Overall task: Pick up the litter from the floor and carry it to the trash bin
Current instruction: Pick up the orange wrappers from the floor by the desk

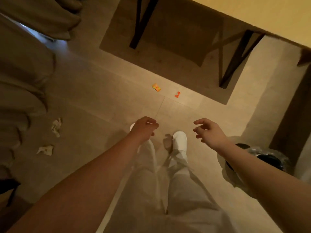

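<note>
From the head camera, four bits of litter lie on the smooth tile floor. A flat orange wrapper (156, 87) and a small twisted orange scrap (177, 94) lie ahead, near the table leg (235, 64). Two crumpled tissues (56, 126) (45, 150) lie to the left. They all look light and soft, easy to pinch anywhere. The left hand (144, 128) is loosely curled and holds nothing. The right hand (208, 132) is spread and holds nothing. The lined trash bin (269, 158) stands on the right.
</note>
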### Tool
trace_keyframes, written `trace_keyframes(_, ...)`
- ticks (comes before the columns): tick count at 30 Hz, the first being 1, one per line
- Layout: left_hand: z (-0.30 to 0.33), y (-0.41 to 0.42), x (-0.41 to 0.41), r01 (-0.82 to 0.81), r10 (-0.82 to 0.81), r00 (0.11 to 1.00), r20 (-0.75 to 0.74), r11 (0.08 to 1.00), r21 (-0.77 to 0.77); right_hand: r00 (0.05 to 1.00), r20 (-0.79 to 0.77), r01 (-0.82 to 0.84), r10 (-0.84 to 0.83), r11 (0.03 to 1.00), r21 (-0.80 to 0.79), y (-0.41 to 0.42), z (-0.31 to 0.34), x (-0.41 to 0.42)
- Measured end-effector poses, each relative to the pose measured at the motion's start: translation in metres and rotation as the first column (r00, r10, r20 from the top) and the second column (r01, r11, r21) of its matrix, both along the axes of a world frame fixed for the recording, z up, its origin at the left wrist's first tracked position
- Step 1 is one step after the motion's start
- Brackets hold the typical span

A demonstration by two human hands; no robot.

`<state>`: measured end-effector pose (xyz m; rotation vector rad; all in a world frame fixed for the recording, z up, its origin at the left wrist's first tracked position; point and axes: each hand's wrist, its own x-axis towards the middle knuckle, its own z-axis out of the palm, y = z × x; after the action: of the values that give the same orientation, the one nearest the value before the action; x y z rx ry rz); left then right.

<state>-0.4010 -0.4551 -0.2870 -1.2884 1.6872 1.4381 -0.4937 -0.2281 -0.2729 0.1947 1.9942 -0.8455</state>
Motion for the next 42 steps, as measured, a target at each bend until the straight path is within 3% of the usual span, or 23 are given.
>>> trace_keyframes(5,-0.142,-0.044,-0.049,0.265,-0.266,0.964,0.027,0.964,0.039,0.996,-0.022,0.092,-0.091,0.994,0.06,-0.038,-0.127,-0.03)
trace_keyframes(8,-0.234,-0.074,-0.077,0.49,-0.489,0.872,0.023,0.87,-0.052,0.991,-0.021,0.135,-0.134,0.987,0.085,-0.058,-0.215,-0.047)
trace_keyframes(12,-0.345,-0.107,-0.119,0.675,-0.657,0.738,0.156,0.711,-0.2,0.997,-0.049,0.068,-0.062,0.991,0.117,-0.085,-0.336,-0.079)
trace_keyframes(17,-0.466,-0.11,-0.165,0.555,-0.56,0.825,0.077,0.776,-0.298,0.976,-0.203,-0.036,0.077,0.98,0.198,-0.111,-0.466,-0.121)
trace_keyframes(22,-0.552,-0.107,-0.185,0.48,-0.577,0.817,-0.019,0.697,-0.533,0.924,-0.312,-0.141,0.223,0.954,0.265,-0.111,-0.551,-0.145)
trace_keyframes(28,-0.59,-0.112,-0.195,0.496,-0.71,0.704,-0.024,0.516,-0.699,0.807,-0.424,-0.249,0.412,0.887,0.389,-0.106,-0.592,-0.149)
trace_keyframes(31,-0.589,-0.109,-0.193,0.465,-0.733,0.677,-0.073,0.502,-0.729,0.772,-0.464,-0.279,0.433,0.888,0.365,-0.103,-0.598,-0.146)
trace_keyframes(35,-0.586,-0.101,-0.177,0.537,-0.724,0.689,-0.032,0.539,-0.649,0.79,-0.369,-0.344,0.49,0.852,0.395,-0.104,-0.599,-0.139)
trace_keyframes(38,-0.581,-0.102,-0.162,0.65,-0.725,0.689,0.024,0.602,-0.464,0.888,-0.277,-0.259,0.367,0.897,0.358,-0.109,-0.589,-0.132)
trace_keyframes(42,-0.537,-0.107,-0.144,0.587,-0.623,0.782,-0.005,0.74,-0.328,0.991,-0.128,0.048,-0.03,0.989,0.142,-0.118,-0.542,-0.124)
